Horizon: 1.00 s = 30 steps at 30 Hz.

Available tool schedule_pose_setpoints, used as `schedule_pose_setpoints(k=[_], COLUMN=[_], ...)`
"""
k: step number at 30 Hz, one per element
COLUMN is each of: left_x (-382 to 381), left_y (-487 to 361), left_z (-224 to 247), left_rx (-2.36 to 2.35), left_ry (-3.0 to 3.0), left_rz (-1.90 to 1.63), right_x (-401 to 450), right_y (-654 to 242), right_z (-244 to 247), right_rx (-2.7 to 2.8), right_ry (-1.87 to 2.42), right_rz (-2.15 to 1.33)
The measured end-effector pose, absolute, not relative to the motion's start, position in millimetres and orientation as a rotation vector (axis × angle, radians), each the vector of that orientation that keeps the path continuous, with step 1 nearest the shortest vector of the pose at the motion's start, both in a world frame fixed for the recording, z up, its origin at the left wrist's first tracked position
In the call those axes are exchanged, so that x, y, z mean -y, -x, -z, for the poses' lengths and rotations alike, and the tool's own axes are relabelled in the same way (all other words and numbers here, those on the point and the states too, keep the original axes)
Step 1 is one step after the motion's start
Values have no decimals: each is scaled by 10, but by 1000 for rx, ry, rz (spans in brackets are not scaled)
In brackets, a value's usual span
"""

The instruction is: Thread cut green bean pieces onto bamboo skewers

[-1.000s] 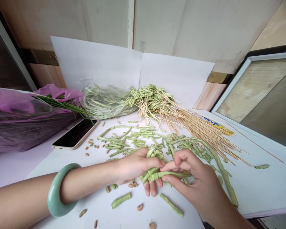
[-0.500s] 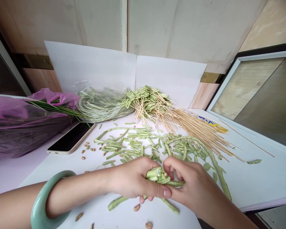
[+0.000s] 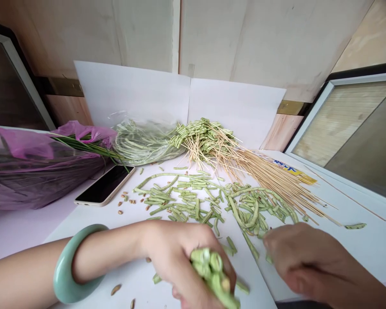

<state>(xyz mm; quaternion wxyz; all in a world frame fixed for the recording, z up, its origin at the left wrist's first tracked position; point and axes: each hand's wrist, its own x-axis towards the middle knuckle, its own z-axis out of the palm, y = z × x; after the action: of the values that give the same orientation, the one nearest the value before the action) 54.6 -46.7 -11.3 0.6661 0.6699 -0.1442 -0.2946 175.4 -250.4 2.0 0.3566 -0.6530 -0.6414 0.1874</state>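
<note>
My left hand [image 3: 180,257], with a green bangle [image 3: 62,268] on its wrist, is closed around a bunch of cut green bean pieces [image 3: 209,270] whose ends stick out past the thumb. To its right, my right hand [image 3: 309,257] hovers low by the right-hand heap of cut beans [image 3: 260,210]. Its fingers look curled but are smeared by motion, so what they hold, if anything, does not show. Another spread of bean pieces [image 3: 186,197] lies beyond my left hand. A long uncut bean [image 3: 276,195] curves over the right-hand heap.
Skewered bean bundles [image 3: 206,135] are stacked at the back, beside loose bamboo skewers [image 3: 270,180] and a yellow wrapper [image 3: 292,171]. A clear bag of long beans [image 3: 144,141], a purple bag [image 3: 35,171] and a phone [image 3: 104,186] stand at left. Loose seeds [image 3: 116,289] dot the white sheet.
My right hand has left the bunch and moved to the right. My left hand has turned and lowered a little, keeping the bean pieces. The view has shifted slightly.
</note>
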Motion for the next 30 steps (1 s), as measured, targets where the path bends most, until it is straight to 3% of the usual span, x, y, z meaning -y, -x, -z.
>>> schedule_pose_setpoints(k=[6, 15, 20, 27, 30], left_x=[456, 488, 550, 544, 530], left_y=[-661, -734, -708, -668, -653], left_z=[249, 319, 311, 361, 322], left_rx=[-28, -211, -44, 13, -31], left_ry=[-1167, -1188, -1284, -1416, -1453], left_rz=[246, 131, 295, 472, 488], right_x=[2413, 2357, 2259, 2243, 2249], right_y=[-1832, -1785, -1677, -1695, -1709], right_z=[40, 130, 199, 354, 302], right_rx=[1548, 1548, 1329, 1427, 1527], right_ry=[2098, 1916, 1751, 1899, 2015], right_rz=[-132, -386, -515, -35, -63])
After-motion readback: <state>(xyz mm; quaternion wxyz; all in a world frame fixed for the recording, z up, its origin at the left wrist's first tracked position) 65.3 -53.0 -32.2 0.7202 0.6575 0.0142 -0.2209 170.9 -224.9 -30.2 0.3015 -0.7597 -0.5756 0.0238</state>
